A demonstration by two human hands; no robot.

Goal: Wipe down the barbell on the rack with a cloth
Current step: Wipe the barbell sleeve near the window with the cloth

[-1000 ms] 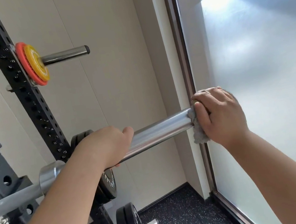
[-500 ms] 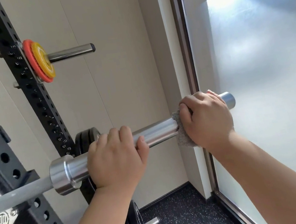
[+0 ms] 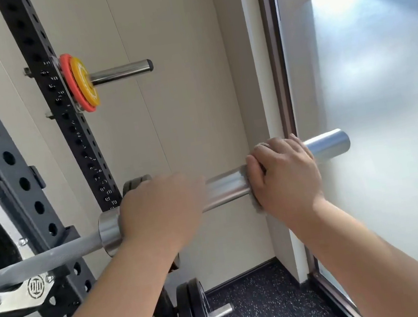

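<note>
Barbell (image 3: 223, 189) rests on the rack (image 3: 15, 189), its long axis running left to right, with the sleeve end bare at the far right. The right hand (image 3: 284, 176) is curled round the sleeve with the cloth (image 3: 258, 206) under it. The left hand (image 3: 161, 209), blurred, grips the sleeve beside the collar. The bare end lies just right of the right hand, which is the nearer to it.

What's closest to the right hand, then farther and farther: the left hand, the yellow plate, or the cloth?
1. cloth, gripped in the right hand.
2. left hand, leftward on the barbell.
3. yellow plate, high on the rack.
</note>
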